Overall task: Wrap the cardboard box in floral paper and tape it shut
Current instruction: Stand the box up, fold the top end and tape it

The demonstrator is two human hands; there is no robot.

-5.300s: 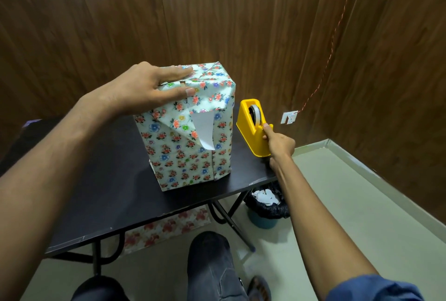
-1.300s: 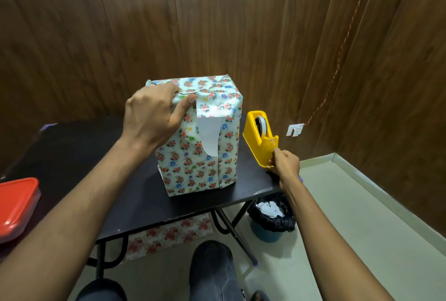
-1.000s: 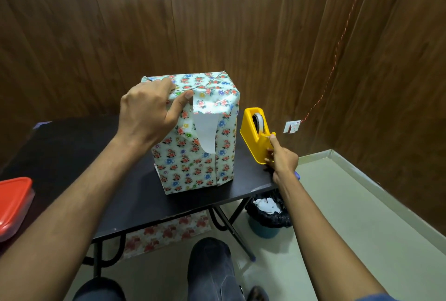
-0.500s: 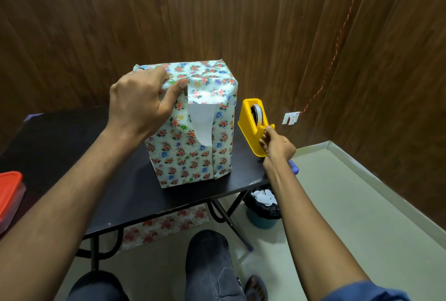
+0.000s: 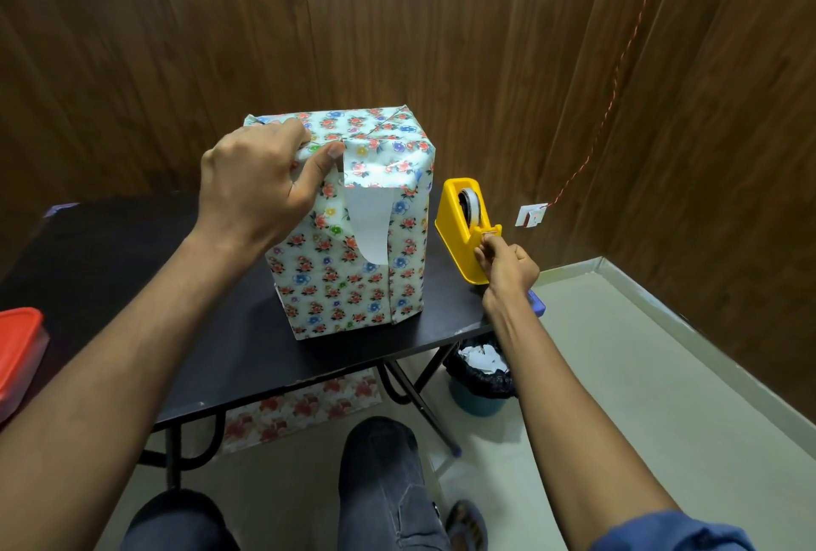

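Upright on the counter (image 5: 247, 356), the wrapped box (image 5: 353, 241) looks stiff but light, its glossy paper slippery; the left hand (image 5: 256, 184) clamps the top fold. The right hand (image 5: 508, 263) pinches tape at the dispenser (image 5: 459, 237).

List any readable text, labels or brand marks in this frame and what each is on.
None can be read.
Floral-wrapped box: flower print only, no lettering.
Yellow tape dispenser: no visible marking on the faces shown.
Red container lid: plain.
White wall plate: a small red mark, too small to read.
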